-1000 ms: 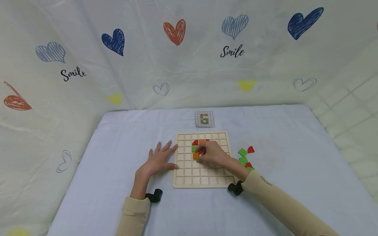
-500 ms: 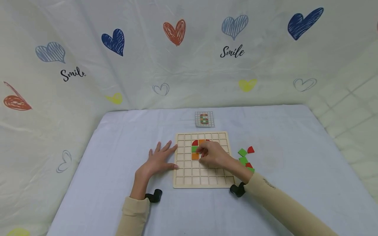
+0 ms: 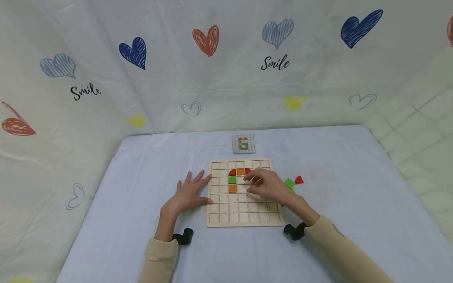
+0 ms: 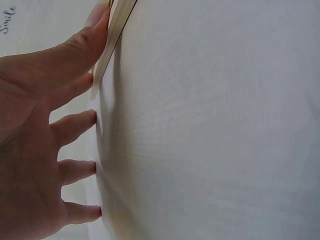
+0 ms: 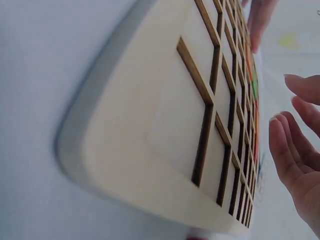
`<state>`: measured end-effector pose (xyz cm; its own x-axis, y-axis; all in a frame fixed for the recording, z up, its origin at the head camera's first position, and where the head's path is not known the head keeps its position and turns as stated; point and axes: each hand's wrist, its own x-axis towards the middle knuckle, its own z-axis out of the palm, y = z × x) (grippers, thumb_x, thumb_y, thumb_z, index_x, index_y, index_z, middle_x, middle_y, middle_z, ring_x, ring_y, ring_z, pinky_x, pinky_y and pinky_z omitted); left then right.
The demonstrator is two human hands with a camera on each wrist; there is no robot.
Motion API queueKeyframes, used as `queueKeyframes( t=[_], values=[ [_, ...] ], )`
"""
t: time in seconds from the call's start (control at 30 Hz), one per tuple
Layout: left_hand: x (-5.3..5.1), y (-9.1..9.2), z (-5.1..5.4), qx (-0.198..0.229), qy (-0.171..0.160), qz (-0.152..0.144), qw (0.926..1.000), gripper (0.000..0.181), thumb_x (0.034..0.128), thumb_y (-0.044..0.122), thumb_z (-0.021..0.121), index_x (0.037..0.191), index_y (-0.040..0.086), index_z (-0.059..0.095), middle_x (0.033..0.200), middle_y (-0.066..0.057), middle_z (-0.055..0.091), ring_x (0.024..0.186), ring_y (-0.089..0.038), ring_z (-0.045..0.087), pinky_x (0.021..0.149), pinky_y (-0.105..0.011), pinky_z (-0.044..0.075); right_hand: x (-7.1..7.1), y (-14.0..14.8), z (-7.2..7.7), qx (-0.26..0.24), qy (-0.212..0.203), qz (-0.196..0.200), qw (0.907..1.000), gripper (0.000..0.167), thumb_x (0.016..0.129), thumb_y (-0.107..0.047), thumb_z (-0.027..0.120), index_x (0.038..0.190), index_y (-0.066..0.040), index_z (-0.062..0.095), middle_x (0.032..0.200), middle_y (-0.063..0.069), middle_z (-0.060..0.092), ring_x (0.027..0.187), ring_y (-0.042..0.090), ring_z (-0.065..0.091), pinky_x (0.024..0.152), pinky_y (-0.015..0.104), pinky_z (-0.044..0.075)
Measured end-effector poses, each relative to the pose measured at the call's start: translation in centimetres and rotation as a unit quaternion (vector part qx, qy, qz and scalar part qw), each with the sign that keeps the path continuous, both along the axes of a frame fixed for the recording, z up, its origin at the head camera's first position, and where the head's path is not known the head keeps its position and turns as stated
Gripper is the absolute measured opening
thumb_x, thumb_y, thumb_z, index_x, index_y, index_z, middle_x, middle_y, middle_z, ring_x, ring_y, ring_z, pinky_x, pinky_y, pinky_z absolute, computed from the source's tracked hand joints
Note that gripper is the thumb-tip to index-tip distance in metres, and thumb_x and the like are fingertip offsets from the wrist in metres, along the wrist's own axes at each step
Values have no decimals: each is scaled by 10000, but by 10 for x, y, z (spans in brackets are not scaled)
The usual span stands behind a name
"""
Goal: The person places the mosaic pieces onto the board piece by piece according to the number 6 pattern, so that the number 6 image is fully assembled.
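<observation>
In the head view, a wooden grid board (image 3: pixel 219 217) lies on the white cloth. The left hand (image 3: pixel 188 194) rests with spread fingers at its left edge, thumb and forefinger touching the frame; the left wrist view shows the thumb (image 4: pixel 82 45) against the rim. Above the board's right half hovers the right hand (image 3: pixel 268 184), fingers bent, thumb apart from the forefinger, nothing seen between them. Left of it sit an orange square (image 3: pixel 232 188), a green square (image 3: pixel 232 179), a red quarter piece (image 3: pixel 232 172) and another orange square (image 3: pixel 240 171). A second red piece (image 3: pixel 247 171) is partly hidden.
A small card with a coloured grid pattern (image 3: pixel 243 144) lies behind the board. To the board's right are a loose green square (image 3: pixel 289 183) and a red quarter piece (image 3: pixel 299 179); the right forearm covers other pieces there. A white curtain with printed hearts (image 3: pixel 206 40) stands behind.
The right hand has drawn away to the right from the lower orange square, and its thumb and forefinger have parted. The left hand keeps its place at the board's edge. The head view has shifted slightly.
</observation>
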<state>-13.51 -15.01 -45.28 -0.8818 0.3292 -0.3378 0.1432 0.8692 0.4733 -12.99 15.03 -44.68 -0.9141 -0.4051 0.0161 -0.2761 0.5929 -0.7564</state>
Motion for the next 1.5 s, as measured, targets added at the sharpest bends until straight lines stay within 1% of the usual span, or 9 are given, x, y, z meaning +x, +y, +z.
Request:
queueKeyframes(
  t=[0.13, 0.3, 0.43, 0.67, 0.9, 1.07, 1.17, 1.37, 1.5],
  values=[
    [0, 0, 0, 21, 32, -17, 10000, 904, 861, 422, 819, 1619, 256, 354, 1734, -47, 160, 1585, -452, -56, 1195, -749, -12, 4, 8, -1, 68, 79, -195, 9998, 294, 858, -80, 820, 1139, -40, 741, 1072, 94, 726, 901, 196, 672, 829, 344, 597],
    [0, 0, 0, 39, 43, -23, 10000, 906, 859, 428, 821, 1618, 257, 357, 1734, -47, 159, 1585, -449, -60, 1195, -749, -11, 10, 22, -2, 85, -100, -373, 9992, 291, 879, -92, 801, 1159, -48, 733, 1083, 92, 719, 912, 183, 647, 833, 313, 576],
    [0, -1, -1, 23, 57, -38, 10000, 907, 859, 430, 820, 1618, 252, 357, 1734, -51, 161, 1585, -452, -54, 1194, -751, -5, 15, 33, -1, 37, -248, -485, 9985, 302, 888, -107, 789, 1182, -71, 727, 1109, 73, 725, 928, 178, 641, 845, 316, 557],
    [0, -3, -1, -12, 96, -45, 9999, 903, 862, 436, 814, 1618, 253, 356, 1734, -47, 161, 1584, -457, -46, 1191, -756, 1, 19, 51, -3, 56, 9, -438, 9990, 281, 889, -79, 780, 1164, -55, 726, 1105, 67, 735, 928, 173, 645, 822, 295, 561],
    [-1, -3, -4, -28, 89, -51, 9999, 907, 863, 454, 810, 1620, 265, 349, 1735, -37, 161, 1584, -458, -45, 1190, -758, 1, 25, 66, -5, 427, 117, -542, 9975, 286, 878, -83, 794, 1156, -63, 729, 1082, 49, 737, 887, 155, 645, 754, 258, 556],
    [-1, -1, -4, -37, 86, -55, 9999, 909, 861, 453, 810, 1621, 259, 348, 1735, -40, 162, 1583, -463, -43, 1187, -761, -1, 32, 78, -9, 574, 277, -497, 9967, 293, 862, -58, 798, 1149, -59, 734, 1112, 53, 747, 923, 192, 655, 782, 293, 567],
    [0, 0, -3, -38, 83, -61, 9999, 910, 861, 450, 811, 1621, 256, 348, 1735, -43, 161, 1583, -464, -44, 1187, -761, -4, 36, 85, -10, 651, 465, -445, 9958, 301, 842, -29, 805, 1133, -66, 740, 1114, 45, 751, 915, 185, 643, 786, 301, 566],
    [0, 0, -1, -22, 62, -35, 10000, 907, 862, 441, 813, 1620, 257, 350, 1736, -44, 155, 1584, -459, -50, 1189, -758, -9, 41, 95, -9, 560, 744, -192, 9955, 320, 802, 39, 820, 1098, -59, 748, 1059, 49, 740, 835, 164, 612, 692, 253, 554],
    [0, 0, -1, -13, 49, -17, 10000, 909, 862, 437, 814, 1621, 254, 348, 1736, -45, 154, 1584, -458, -56, 1189, -757, -15, 43, 101, -9, 604, 723, -100, 9955, 345, 788, 58, 821, 1103, -67, 753, 1042, 30, 724, 828, 162, 592, 679, 253, 537]
  ],
)
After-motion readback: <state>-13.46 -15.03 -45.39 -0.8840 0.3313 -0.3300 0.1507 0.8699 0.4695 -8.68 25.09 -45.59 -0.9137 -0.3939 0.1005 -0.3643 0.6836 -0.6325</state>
